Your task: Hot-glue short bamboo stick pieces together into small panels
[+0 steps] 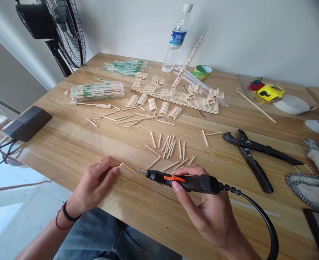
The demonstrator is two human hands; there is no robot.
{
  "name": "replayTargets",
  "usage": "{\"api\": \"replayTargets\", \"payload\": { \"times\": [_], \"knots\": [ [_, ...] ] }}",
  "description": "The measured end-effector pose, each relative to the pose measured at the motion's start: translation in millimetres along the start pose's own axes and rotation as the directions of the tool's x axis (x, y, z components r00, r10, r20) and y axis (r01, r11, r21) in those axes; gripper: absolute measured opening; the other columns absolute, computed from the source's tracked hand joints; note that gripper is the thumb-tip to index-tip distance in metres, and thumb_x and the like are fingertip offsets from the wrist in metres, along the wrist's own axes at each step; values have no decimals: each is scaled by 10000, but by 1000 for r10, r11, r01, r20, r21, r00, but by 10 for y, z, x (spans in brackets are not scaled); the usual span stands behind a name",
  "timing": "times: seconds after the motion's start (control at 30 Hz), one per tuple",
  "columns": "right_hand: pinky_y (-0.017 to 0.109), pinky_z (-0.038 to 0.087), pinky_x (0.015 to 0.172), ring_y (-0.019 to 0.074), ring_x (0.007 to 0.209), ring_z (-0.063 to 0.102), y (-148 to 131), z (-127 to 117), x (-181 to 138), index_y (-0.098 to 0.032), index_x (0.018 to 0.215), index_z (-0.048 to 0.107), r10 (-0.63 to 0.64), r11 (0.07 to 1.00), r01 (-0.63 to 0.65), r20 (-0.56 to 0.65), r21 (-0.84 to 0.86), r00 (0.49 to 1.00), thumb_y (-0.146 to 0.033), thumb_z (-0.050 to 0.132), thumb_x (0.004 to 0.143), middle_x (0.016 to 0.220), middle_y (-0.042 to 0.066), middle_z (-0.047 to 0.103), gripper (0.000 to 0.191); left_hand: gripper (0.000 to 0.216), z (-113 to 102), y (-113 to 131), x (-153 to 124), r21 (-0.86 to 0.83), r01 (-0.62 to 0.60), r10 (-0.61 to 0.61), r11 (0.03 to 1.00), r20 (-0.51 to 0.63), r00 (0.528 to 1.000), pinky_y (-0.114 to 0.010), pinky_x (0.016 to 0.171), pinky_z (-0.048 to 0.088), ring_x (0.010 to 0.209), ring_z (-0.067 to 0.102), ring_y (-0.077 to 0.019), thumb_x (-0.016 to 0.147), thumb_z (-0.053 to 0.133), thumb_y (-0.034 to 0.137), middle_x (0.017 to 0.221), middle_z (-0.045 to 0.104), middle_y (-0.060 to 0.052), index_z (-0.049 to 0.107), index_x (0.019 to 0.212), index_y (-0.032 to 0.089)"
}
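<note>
My left hand (99, 182) pinches the end of a small panel of short wooden sticks (127, 169) laid side by side, low over the table's near edge. My right hand (202, 202) is wrapped round a corded black hot glue pen (194, 183) with an orange lever. Its metal tip points left and sits just right of the panel; whether they touch I cannot tell. Loose cut sticks (170, 146) lie beyond my hands. Farther back are several small stick panels (152, 104) and a long stick base (181, 96) carrying small stick structures and a tall leaning stick column (186, 68).
Black cutters (248, 148) lie open at right, near a cloth (311, 187) and a yellow tape measure (270, 92). Bagged sticks (97, 91), a water bottle (175, 43) and a tape roll (202, 72) stand behind. A dark box (27, 122) and fan (67, 32) are left.
</note>
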State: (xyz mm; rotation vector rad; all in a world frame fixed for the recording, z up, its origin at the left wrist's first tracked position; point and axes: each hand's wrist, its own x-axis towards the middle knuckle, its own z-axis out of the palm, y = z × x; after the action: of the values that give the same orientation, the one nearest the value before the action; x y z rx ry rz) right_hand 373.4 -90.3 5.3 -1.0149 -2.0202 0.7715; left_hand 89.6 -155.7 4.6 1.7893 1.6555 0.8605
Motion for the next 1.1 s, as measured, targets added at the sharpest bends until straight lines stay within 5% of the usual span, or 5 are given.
{"api": "replayTargets", "payload": {
  "times": [0.53, 0.9, 1.1],
  "knots": [
    [287, 530, 767, 177, 848, 687, 0, -1, -19, -242, 1086, 591, -18, 1000, 17, 36, 18, 999, -224, 622, 988, 946, 11, 674, 104, 181, 0, -16, 3, -43, -59, 60, 997, 13, 998, -250, 696, 482, 760, 636, -149, 1082, 517, 258, 877, 701, -22, 675, 1020, 195],
    [251, 513, 806, 152, 874, 669, 19, 5, -20, -236, 1092, 592, -26, 998, 24, 35, 58, 999, -219, 636, 985, 964, 2, 664, 117, 201, 26, -88, -10, -66, -165, 168, 984, 45, 985, -245, 797, 536, 953, 696, -168, 1047, 581, 142, 1114, 736, -72, 701, 1188, 221],
    [245, 510, 806, 147, 879, 666, 0, 3, -16, -240, 1082, 591, -29, 998, 27, 37, 64, 999, -207, 630, 984, 959, -3, 664, 111, 188, 37, -85, 3, -61, -171, 172, 983, 14, 985, -219, 756, 501, 893, 671, -141, 1041, 569, 96, 1040, 724, -44, 697, 1113, 215]
  ]
}}
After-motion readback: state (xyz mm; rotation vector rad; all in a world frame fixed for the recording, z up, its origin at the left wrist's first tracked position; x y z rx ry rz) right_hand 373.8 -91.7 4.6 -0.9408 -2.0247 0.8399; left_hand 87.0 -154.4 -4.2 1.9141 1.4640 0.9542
